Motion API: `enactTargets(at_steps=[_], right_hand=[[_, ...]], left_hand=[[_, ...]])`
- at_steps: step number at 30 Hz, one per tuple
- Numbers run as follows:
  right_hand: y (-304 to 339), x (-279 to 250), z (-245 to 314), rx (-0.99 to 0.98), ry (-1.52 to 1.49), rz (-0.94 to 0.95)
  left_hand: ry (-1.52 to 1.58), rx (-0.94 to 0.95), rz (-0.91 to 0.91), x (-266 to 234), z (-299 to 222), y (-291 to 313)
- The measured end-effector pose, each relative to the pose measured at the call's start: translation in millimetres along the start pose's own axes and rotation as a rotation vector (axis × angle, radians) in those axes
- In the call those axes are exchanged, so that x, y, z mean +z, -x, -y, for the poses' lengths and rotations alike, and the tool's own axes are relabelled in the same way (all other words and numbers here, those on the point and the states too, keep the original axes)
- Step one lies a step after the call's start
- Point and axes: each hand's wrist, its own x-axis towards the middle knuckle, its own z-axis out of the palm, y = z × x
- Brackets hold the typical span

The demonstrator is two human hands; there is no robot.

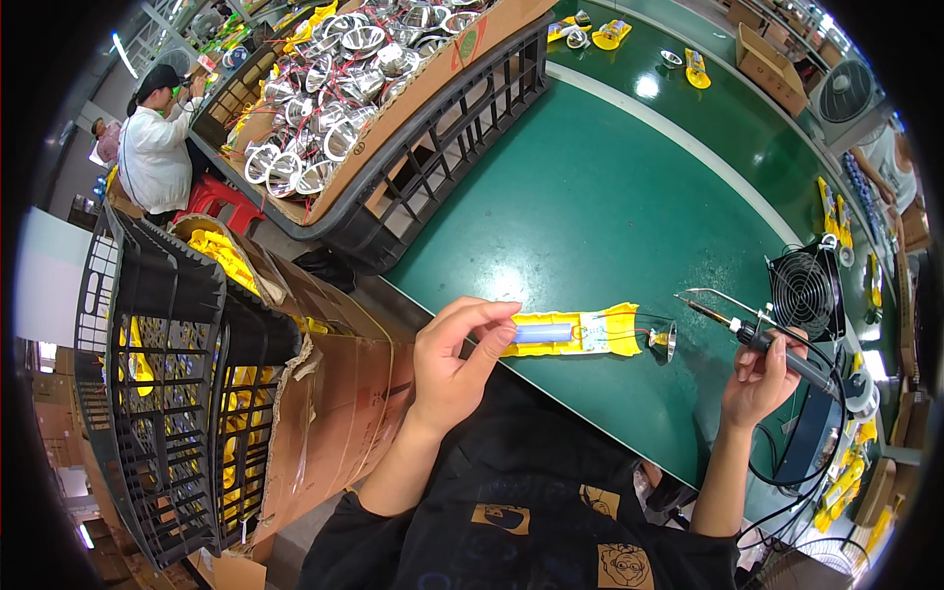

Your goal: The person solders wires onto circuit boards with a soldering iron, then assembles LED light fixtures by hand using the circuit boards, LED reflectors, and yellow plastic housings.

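My left hand [450,369] pinches the left end of a yellow plastic flashlight shell [626,326] between thumb and fingers, at the table's near edge. In the shell lie a blue cylindrical battery [543,334] and a small white circuit board [595,332]. Thin wires run from its right end to a small silver reflector [666,341] on the green table [580,206]. My right hand [759,385] grips a soldering iron [753,336] by its dark handle. A thin curved metal tube sits along the iron, whose tip points left, above and right of the reflector, apart from the shell.
A black crate [462,118] with a cardboard liner holds many silver reflectors at the far left. Another black crate [177,393] and a carton [339,393] stand left. A small black fan [806,290] and cables stand right. Yellow shells [697,69] lie beyond; a person [157,147] works left.
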Motion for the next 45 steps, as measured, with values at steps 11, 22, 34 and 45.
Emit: enactTargets(at_steps=[11,22,34,45], right_hand=[[1,2,1,0.008,0.02,-0.012],[0,-1,-1,0.01,0.015,0.003],[1,6,5,-0.006,0.006,-0.017],[4,6,8,-0.001,-0.004,0.013]], left_hand=[[0.129,-0.067,-0.121,3,3,2],[0.18,-0.075,-0.111,2,-4,1],[0.054,-0.076,-0.111,4,-11,3],[-0.193,0.089,-0.044,16,-9,5]])
